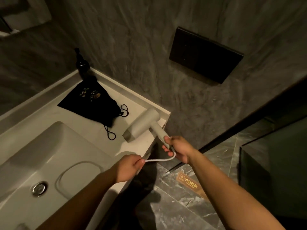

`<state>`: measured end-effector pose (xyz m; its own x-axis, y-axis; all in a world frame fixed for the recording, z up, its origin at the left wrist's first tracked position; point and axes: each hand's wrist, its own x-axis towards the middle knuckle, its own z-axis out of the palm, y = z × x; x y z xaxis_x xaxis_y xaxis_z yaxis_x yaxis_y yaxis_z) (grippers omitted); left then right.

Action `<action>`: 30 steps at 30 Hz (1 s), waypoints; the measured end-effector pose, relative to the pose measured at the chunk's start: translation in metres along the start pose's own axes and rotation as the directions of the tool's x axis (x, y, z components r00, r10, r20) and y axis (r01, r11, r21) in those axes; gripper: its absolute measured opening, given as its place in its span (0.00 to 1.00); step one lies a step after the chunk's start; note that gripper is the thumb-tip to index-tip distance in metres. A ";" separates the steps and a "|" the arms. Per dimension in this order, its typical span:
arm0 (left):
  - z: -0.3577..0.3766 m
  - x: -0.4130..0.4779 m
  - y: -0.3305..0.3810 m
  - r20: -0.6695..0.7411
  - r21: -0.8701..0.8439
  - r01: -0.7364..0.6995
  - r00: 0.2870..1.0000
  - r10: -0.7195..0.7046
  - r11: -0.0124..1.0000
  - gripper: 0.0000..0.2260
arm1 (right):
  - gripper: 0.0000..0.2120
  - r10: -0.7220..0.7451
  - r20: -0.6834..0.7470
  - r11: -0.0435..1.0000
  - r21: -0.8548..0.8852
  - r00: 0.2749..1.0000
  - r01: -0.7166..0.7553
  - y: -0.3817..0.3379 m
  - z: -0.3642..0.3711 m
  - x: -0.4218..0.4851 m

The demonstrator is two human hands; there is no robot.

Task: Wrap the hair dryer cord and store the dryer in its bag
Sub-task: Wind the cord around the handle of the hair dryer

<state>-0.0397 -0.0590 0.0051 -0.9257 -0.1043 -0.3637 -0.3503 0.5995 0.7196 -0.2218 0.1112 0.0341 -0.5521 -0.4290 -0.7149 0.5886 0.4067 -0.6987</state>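
The right hand (178,149) is gripping the white plastic hair dryer (142,125) handle; the left hand (129,166) is pinching its white cord (159,160). The floor sign (191,182) is reading "小心台阶".

The bag (90,101) lies flat on the countertop (69,120) behind the sink basin (41,156) and in front of the bottle (81,63) at the wall, with the hair dryer (143,125) to its right at the counter's corner, above the floor sign (189,181).
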 end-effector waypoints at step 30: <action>-0.064 -0.150 0.368 -0.160 0.680 -0.293 0.836 0.525 0.673 0.17 | 0.14 -0.625 0.326 0.623 -0.339 0.709 0.705 0.034 -0.148 -0.302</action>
<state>-0.0386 0.1264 0.3629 -0.9805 0.1009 0.1688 0.1326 0.9731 0.1886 -0.1221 0.3742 0.2224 -0.5670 -0.8214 -0.0616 -0.2226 0.2248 -0.9487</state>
